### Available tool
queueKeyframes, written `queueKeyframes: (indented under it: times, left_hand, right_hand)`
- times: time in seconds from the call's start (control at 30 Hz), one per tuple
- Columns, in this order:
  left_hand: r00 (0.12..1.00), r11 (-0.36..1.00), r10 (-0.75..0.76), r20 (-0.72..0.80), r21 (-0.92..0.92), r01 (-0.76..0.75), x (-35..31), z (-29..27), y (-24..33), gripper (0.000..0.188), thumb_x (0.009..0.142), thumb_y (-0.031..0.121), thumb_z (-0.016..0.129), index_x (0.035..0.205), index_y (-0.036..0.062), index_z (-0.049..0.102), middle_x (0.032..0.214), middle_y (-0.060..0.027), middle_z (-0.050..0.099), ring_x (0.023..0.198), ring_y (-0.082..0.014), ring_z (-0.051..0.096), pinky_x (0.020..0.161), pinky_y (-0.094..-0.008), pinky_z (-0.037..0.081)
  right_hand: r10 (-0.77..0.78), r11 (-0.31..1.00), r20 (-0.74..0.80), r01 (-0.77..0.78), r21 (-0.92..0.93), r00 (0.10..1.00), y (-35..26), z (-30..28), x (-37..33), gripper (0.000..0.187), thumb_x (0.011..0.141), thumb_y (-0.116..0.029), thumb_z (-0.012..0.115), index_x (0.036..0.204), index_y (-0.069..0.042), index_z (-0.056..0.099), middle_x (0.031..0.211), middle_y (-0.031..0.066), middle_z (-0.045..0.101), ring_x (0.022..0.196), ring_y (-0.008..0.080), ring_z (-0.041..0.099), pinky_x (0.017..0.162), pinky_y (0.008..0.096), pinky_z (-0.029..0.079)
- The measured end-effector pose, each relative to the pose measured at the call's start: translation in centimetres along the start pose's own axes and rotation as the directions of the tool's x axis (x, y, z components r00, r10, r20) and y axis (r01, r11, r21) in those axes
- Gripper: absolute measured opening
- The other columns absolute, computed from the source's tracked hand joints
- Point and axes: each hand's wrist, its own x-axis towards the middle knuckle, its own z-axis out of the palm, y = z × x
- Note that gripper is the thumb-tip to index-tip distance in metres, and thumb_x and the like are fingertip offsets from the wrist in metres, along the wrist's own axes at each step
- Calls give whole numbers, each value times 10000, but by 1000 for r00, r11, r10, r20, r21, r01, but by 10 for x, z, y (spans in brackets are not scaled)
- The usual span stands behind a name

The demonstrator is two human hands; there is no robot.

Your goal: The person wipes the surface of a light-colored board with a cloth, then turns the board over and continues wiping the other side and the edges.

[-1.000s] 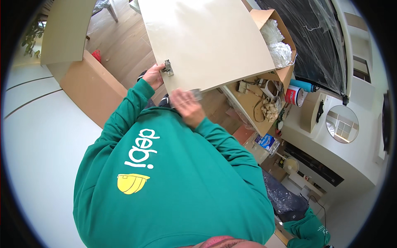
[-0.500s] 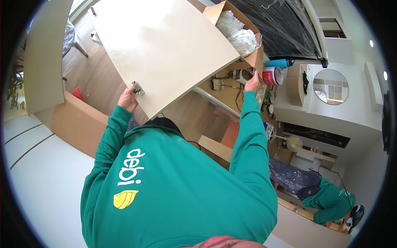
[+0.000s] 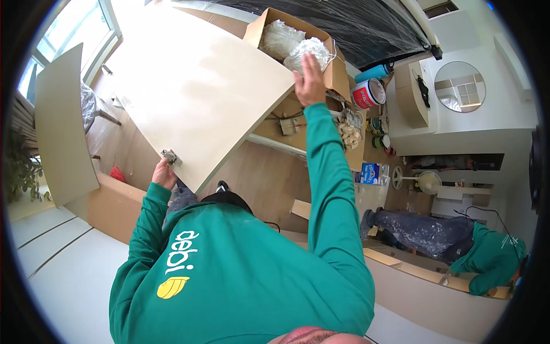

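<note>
A large cream cabinet door (image 3: 195,86) spreads out in front of me, with a metal hinge (image 3: 171,157) fixed near its lower left edge. My left hand (image 3: 164,174) is closed on that edge right at the hinge; its fingertips are partly hidden. At the door's right corner, my right hand (image 3: 311,86) has its fingers stretched out, its thumb side by the corner. Beyond those fingers, crumpled white wrapped bundles (image 3: 281,39) fill an open cardboard box (image 3: 338,79).
Right of the box stand a paint can (image 3: 361,96) and a blue bottle (image 3: 373,73). A brush (image 3: 291,125) lies on the cardboard-covered surface. A co-worker (image 3: 498,258) bends over long panels at the lower right. A curved cream panel (image 3: 66,126) stands at left.
My right hand has moved from beside the paint can up and left to the door's corner. The door and my left hand have shifted left and slightly down in the picture.
</note>
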Motion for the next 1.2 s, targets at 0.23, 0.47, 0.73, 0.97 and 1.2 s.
queueKeyframes:
  times: [0.23,0.47,0.73,0.97,1.2]
  left_hand:
    - [987,997,14,162,74,-26,6,-33,5,326,1083,276,460,1324,130,625,1270,-34,679,1153,-219,654,1049,-420,514]
    - [986,988,138,89,53,-143,-14,10,-10,304,1075,230,488,1329,95,587,1236,-57,689,1124,-209,676,1026,-413,544]
    - [992,991,103,75,80,-109,-29,24,-8,273,1074,238,531,1320,120,547,1211,-35,695,1092,-174,692,966,-396,583]
    - [989,991,118,86,46,-123,-21,19,-6,339,1052,260,586,1354,116,539,1217,-15,696,1078,-167,696,945,-381,584]
    - [986,997,54,157,49,-62,-24,21,5,327,1032,304,639,1289,133,529,1189,-4,664,1081,-197,679,980,-442,560]
  right_hand:
    - [-230,957,425,283,-64,875,-96,49,-66,689,1010,-384,502,1506,87,420,1612,270,354,1537,372,289,1254,620,125]
    - [-818,443,158,430,787,553,-297,33,-188,354,888,-165,679,1212,-22,683,1118,125,725,1076,243,696,1067,431,521]
    - [-336,941,471,279,188,816,-238,24,-97,647,887,-231,710,1438,32,496,1487,272,483,1407,444,439,1197,561,327]
    - [-592,609,544,-111,785,595,-301,-7,-130,383,923,-213,711,1272,-58,671,1347,173,641,1313,365,579,1106,461,475]
    - [34,995,517,-77,62,856,-223,76,-39,723,973,-417,646,1560,-65,411,1639,253,296,1545,405,225,1256,521,205]
